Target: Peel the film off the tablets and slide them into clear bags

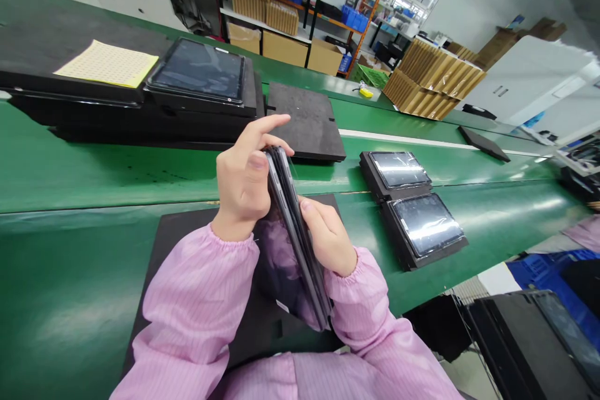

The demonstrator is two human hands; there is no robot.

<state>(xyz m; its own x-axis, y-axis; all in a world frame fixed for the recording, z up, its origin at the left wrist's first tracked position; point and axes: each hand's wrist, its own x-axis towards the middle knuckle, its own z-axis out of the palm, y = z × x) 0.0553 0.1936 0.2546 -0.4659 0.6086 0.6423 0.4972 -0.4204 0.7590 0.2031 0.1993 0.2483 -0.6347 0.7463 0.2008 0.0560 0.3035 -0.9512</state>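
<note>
Head view: the left grip (280,149) is closed on the tablets (293,256) at their twelve-o'clock end, the right grip (328,234) on their three-o'clock side (they are tilted, over a black mat (262,337)).

- Tilted tablets (295,250): left hand (244,178) gripping at eleven o'clock, right hand (328,234) at three
- Yellow sticker sheet (107,64) at ten o'clock
- Two flat-lying tablets (425,220) at three

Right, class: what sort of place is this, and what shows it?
Most likely an electronics workshop or factory: there's a long green workbench, tablet-like devices held over it, and shelves stacked with cardboard boxes behind.
</note>
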